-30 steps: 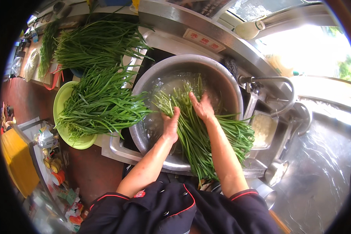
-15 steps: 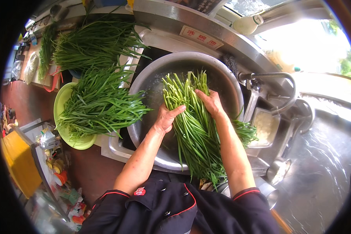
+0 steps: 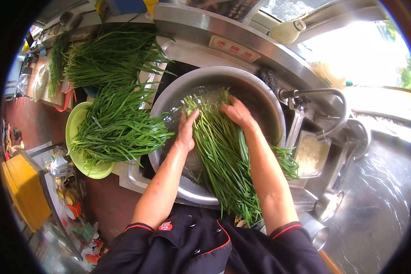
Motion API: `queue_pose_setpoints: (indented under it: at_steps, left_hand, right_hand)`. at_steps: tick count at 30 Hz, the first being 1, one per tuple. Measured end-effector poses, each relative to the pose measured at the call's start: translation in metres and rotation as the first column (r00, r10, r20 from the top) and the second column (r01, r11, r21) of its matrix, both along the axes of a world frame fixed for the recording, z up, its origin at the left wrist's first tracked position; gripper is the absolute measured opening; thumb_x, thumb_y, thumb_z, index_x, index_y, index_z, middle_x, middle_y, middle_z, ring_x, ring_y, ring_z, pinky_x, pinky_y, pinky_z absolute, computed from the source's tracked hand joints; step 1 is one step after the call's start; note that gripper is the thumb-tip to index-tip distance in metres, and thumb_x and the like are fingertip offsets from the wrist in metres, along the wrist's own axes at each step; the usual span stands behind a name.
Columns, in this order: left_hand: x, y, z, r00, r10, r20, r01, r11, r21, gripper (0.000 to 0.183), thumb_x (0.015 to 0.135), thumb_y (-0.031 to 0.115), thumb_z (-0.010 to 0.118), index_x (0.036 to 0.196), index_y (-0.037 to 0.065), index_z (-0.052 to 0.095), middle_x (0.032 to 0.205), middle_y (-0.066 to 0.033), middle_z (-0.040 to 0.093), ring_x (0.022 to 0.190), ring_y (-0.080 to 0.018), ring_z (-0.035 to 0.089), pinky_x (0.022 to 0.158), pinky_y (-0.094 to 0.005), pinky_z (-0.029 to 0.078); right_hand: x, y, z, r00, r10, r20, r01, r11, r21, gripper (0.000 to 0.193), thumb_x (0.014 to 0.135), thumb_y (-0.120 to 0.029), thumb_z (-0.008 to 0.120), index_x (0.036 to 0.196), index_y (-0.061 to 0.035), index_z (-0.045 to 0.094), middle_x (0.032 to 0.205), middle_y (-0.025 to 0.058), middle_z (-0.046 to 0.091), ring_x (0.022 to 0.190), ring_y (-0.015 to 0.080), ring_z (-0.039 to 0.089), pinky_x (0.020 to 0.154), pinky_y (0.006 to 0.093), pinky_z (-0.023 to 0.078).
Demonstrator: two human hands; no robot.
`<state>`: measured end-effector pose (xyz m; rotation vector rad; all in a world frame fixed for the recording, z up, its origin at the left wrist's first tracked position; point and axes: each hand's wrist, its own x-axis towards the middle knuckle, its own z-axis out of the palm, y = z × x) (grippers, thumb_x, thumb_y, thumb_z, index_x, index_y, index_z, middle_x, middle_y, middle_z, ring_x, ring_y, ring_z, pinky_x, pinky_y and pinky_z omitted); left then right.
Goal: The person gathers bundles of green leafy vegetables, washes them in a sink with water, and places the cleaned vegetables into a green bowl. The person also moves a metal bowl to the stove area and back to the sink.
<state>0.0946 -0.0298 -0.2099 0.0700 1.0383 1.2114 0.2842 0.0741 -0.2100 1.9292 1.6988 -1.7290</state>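
Head view: left hand (image 3: 185,130), right hand (image 3: 237,113) touch green bunch (image 3: 221,153) draped over near rim of basin (image 3: 219,73); closure partly hidden, can't tell. Sink (image 3: 135,176) beneath; lime bowl (image 3: 98,172) left, faucet (image 3: 329,91) right.

Kitchen; steel sink (image 3: 306,183), faucet (image 3: 322,91), leafy greens (image 3: 223,153)

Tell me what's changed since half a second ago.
The greens have dipped stem-first, lower into the basin. The left hand has slipped its thumb off their top to their left edge; the right hand stays on their right. Basin and bowl haven't moved.
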Motion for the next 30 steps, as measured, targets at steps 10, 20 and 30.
queue_pose_setpoints:
  at_steps: [10, 20, 30]
  left_hand:
    - [0.044, 0.009, 0.008, 0.991, 0.009, -0.13, 0.001, 0.997, 0.078, 0.048, 0.097, 0.048, 0.05, 0.111, 0.003, 0.06, 0.113, -0.0094, 0.059, 0.1, -0.0194, 0.056, 0.084, -0.0392, 0.048]
    - [0.039, 0.008, -0.011, 0.986, -0.031, -0.163, 0.015, 0.995, -0.097, 0.041, 0.1, 0.042, 0.05, 0.103, 0.003, 0.063, 0.09, -0.0032, 0.063, 0.082, -0.0142, 0.057, 0.074, -0.0292, 0.048]
    - [0.028, -0.034, -0.009, 0.954, -0.103, -0.281, 0.091, 0.994, -0.053, 0.082, 0.082, 0.031, 0.073, 0.142, -0.002, 0.028, 0.139, -0.0166, 0.042, 0.127, -0.0243, 0.041, 0.109, -0.0364, 0.03]
  right_hand:
    - [-0.06, -0.039, 0.034, 0.975, -0.193, 0.106, 0.139, 0.913, 0.383, 0.072, 0.098, -0.053, 0.027, 0.143, 0.0036, 0.029, 0.124, 0.0302, 0.055, 0.11, 0.0436, 0.057, 0.094, 0.0511, 0.045]
    - [-0.058, -0.048, 0.005, 0.967, -0.238, 0.096, 0.14, 0.803, 0.58, 0.063, 0.099, -0.049, 0.032, 0.145, -0.0056, 0.032, 0.145, 0.0251, 0.037, 0.13, 0.0414, 0.04, 0.108, 0.0561, 0.028]
    - [-0.018, -0.082, 0.002, 0.909, -0.094, 0.406, -0.081, 0.916, 0.393, 0.072, 0.094, -0.057, 0.042, 0.13, 0.0053, 0.045, 0.123, 0.0315, 0.053, 0.11, 0.0453, 0.053, 0.093, 0.0514, 0.043]
